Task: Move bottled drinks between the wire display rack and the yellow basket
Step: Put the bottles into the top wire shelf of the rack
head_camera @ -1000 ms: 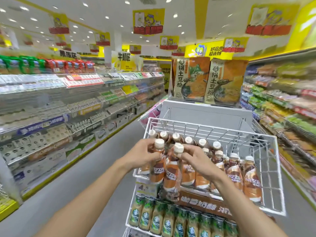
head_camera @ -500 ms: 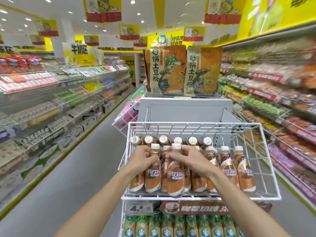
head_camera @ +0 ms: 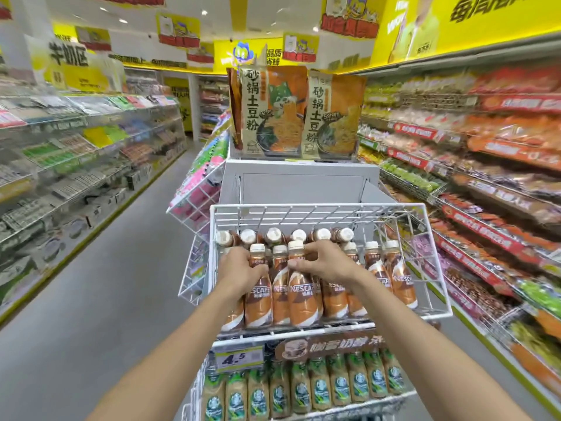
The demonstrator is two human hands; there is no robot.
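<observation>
Both bottles I was carrying are now down in the white wire display rack (head_camera: 437, 268), standing upright in the front row with the other brown-and-white plastic Nescafé coffee bottles with cream caps (head_camera: 400, 278). A second ago they were lifted above the rim and tilted; half a second ago they were just dropping into the row; now their bases sit on the wire floor. My left hand (head_camera: 239, 270) is wrapped round the neck and shoulder of the front bottle at the 9 o'clock end of the row (head_camera: 258, 302), fingers closed on it. My right hand (head_camera: 326, 262) is pinching the neck of the next-but-one bottle toward 3 o'clock (head_camera: 302, 299), thumb in front, other fingers curled behind the cap. So this looks like a placement into the rack nearly done, release not yet made; I judge next is letting go and straightening the row. A back row of caps sits at 12 o'clock from my hands, tipped toward the rear. Yellow basket: not in view, cannot say where it is. Below, at 6 o'clock, a lower shelf of green-labelled bottles (head_camera: 303, 390) and a yellow price tag reading 4.5 (head_camera: 238, 358). Versus earlier: view is lower and more square-on, rack more centred.
</observation>
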